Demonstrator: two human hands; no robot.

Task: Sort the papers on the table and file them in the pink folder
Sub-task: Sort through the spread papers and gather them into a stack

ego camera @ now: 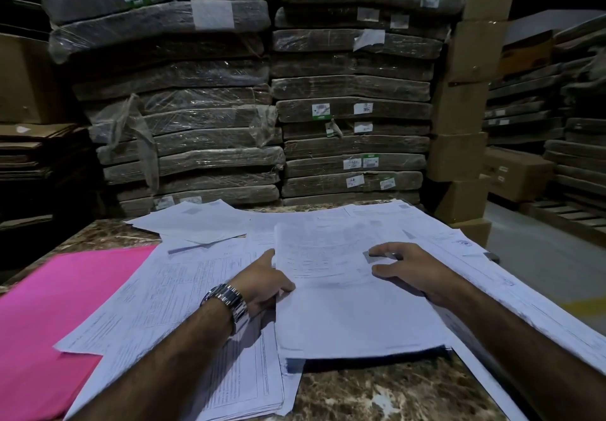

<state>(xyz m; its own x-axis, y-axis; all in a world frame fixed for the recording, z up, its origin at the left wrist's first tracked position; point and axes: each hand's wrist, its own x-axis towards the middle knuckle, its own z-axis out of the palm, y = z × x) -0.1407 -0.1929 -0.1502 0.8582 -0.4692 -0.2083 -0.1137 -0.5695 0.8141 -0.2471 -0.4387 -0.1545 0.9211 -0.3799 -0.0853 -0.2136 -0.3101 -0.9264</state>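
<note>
We've got the paper stack (354,306) mid-counter (377,394), long axis running away from us toward the far edge. Pink folder (49,306) lies flat at the counter's left edge, well apart from the stack, so the left hand (262,284) is nearer it. Left grip: fingers at the stack's left edge, thumb on top; whether fingers tuck under, can't tell. Right hand (413,269) rests spread on the top sheet, fingers apart, pinning w/o clamping. Loose sheets (183,289) lie btwn stack and folder, partly overlapping it.

One pink folder (42,315), two hands, one wristwatch (229,302), many loose papers (354,315) beyond exact counting
</note>
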